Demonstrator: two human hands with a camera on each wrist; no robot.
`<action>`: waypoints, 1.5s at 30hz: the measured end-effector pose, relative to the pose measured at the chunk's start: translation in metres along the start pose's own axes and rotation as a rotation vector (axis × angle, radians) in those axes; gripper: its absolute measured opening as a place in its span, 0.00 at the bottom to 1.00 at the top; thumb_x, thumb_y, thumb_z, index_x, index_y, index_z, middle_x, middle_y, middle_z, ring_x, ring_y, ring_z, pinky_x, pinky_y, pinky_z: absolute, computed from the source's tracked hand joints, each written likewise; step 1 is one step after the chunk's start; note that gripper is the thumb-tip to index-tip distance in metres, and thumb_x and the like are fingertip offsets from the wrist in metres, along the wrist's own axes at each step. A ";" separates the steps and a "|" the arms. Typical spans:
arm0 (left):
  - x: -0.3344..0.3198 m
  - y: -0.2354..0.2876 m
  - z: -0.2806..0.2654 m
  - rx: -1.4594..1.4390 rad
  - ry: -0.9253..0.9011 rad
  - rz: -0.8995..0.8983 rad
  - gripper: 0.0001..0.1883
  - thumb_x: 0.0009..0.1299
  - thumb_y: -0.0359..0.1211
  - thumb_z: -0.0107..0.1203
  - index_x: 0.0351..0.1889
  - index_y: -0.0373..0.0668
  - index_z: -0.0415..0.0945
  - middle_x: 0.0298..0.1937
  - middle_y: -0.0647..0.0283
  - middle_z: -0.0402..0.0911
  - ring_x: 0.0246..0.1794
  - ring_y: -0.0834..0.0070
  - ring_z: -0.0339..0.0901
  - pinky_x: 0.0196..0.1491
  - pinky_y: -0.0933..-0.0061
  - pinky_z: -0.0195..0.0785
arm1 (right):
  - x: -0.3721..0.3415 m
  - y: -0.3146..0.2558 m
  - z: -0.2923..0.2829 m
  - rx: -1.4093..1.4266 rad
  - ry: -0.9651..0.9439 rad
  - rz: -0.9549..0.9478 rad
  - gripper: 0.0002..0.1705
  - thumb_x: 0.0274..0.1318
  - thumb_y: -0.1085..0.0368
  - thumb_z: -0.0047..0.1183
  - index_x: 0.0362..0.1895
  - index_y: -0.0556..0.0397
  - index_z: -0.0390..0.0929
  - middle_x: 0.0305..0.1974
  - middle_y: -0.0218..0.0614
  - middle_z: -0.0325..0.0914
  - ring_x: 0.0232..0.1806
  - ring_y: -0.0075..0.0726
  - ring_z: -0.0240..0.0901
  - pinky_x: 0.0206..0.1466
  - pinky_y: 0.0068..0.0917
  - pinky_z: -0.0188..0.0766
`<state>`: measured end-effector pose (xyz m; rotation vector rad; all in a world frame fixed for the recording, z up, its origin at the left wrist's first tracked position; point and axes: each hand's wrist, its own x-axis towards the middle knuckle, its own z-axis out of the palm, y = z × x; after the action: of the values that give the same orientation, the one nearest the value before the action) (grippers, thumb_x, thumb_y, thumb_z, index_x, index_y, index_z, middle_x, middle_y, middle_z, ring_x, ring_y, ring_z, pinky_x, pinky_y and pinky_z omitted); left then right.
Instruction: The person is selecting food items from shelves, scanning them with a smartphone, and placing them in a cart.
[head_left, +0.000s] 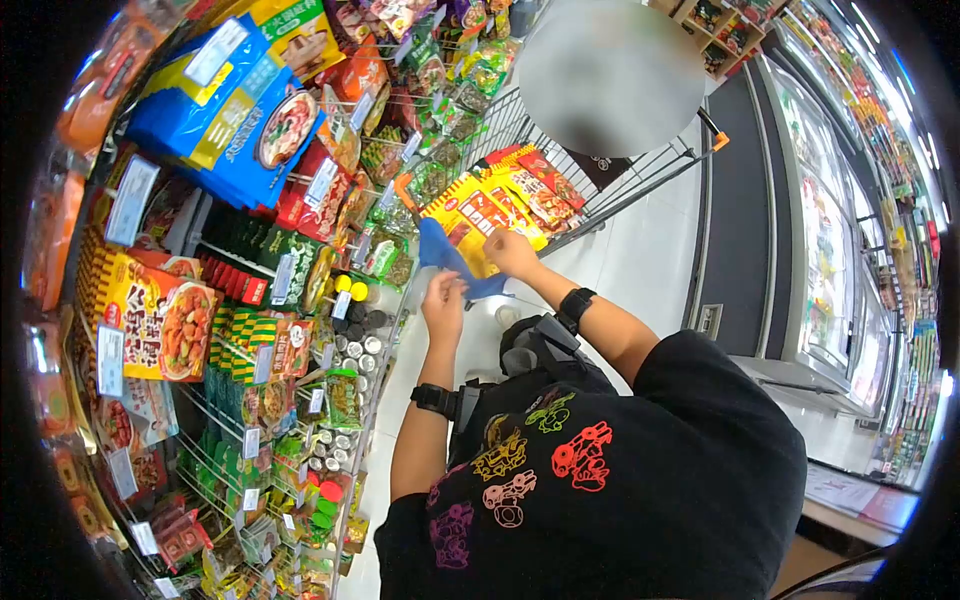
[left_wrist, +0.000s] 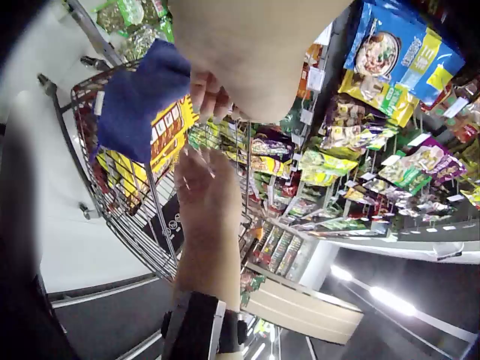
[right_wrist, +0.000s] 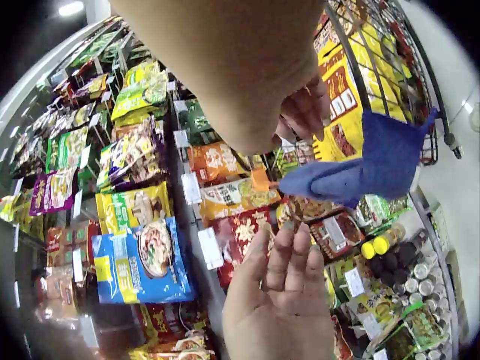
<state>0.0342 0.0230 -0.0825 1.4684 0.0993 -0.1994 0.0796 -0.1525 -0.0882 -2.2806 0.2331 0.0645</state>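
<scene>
Both hands (head_left: 443,305) (head_left: 512,253) show throughout; head view adds shirt (head_left: 600,470).

On the left side of the head view, blue packs (head_left: 225,110) with a picture of a bowl hang in front of a yellow pack (head_left: 290,35). Lower, there is an orange-and-yellow pack (head_left: 130,300), and white price labels (head_left: 110,360) stand among the goods. Containers with yellow lids (head_left: 350,288) are near containers with silver lids (head_left: 370,346). On the right side, a freezer cabinet (head_left: 820,230) with glass doors stands on the pale floor (head_left: 650,260). In the left wrist view, a bright ceiling lamp (left_wrist: 394,301) is seen
</scene>
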 end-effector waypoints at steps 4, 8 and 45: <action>0.036 -0.004 0.043 -0.370 -0.074 -0.287 0.15 0.62 0.29 0.48 0.47 0.40 0.65 0.45 0.62 0.72 0.45 0.74 0.69 0.48 0.73 0.61 | 0.026 0.032 -0.026 -0.051 -0.046 0.104 0.16 0.42 0.53 0.50 0.29 0.52 0.75 0.26 0.43 0.76 0.31 0.45 0.74 0.35 0.34 0.69; 0.080 -0.029 0.073 -0.467 0.104 -0.532 0.19 0.61 0.31 0.49 0.51 0.42 0.63 0.47 0.63 0.68 0.52 0.70 0.62 0.55 0.67 0.56 | 0.063 0.057 -0.039 -0.162 -0.235 0.106 0.19 0.40 0.53 0.53 0.35 0.52 0.73 0.32 0.44 0.77 0.37 0.47 0.74 0.40 0.36 0.69; 0.093 0.045 0.124 -0.965 -0.139 -0.318 0.22 0.68 0.41 0.44 0.57 0.43 0.60 0.51 0.61 0.72 0.52 0.69 0.69 0.54 0.65 0.63 | 0.123 -0.075 -0.214 0.150 -0.382 -0.848 0.15 0.40 0.67 0.52 0.37 0.58 0.73 0.30 0.44 0.71 0.33 0.41 0.65 0.37 0.32 0.62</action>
<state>0.1277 -0.1031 -0.0430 0.4691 0.2741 -0.4383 0.2084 -0.2826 0.0931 -1.9961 -0.8904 0.0368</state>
